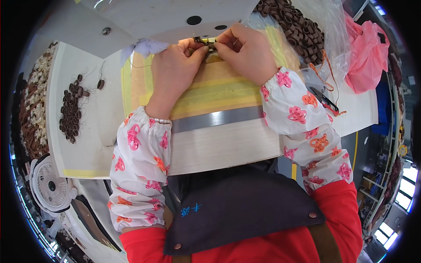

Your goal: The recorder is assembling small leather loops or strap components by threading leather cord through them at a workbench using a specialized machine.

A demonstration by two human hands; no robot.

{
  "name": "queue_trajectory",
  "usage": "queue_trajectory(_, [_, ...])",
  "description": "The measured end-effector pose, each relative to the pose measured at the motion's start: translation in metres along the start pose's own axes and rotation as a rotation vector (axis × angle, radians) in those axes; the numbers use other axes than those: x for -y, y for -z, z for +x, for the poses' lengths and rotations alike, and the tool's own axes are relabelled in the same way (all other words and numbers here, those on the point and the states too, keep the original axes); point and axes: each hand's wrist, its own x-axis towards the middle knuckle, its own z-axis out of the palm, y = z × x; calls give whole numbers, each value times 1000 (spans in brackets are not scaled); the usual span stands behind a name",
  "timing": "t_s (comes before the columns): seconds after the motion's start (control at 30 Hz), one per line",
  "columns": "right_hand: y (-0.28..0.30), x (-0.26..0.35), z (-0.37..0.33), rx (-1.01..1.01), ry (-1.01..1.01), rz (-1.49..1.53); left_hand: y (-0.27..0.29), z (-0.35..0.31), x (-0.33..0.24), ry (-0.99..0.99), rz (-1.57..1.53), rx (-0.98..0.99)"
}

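Both hands meet at the presser foot (204,41) of a white sewing machine (149,19). My left hand (174,68) is closed, thumb and fingers pinched just left of the foot. From the other side my right hand (248,53) pinches with thumb and forefinger, right beside the foot. What lies between the fingertips is too small and covered to make out. Beneath the hands, yellow tape strips (210,94) cover the machine bed, with a grey metal strip (217,119) along its near edge.
Small brown loops (70,111) lie scattered on the table's left. More brown loops (302,33) fill a clear plastic bag at the far right, next to a pink bag (366,55). Thread snips (324,101) rest by my right sleeve. A white fan (51,184) stands lower left.
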Motion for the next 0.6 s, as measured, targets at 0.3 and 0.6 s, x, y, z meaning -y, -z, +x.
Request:
queue_trajectory(0.3, [-6, -4, -3, -43, 121, -127, 1, 0, -2, -3, 14, 5])
queue_trajectory(0.6, [-6, 5, -1, -47, -38, -64, 1, -1, -3, 102, -57, 6])
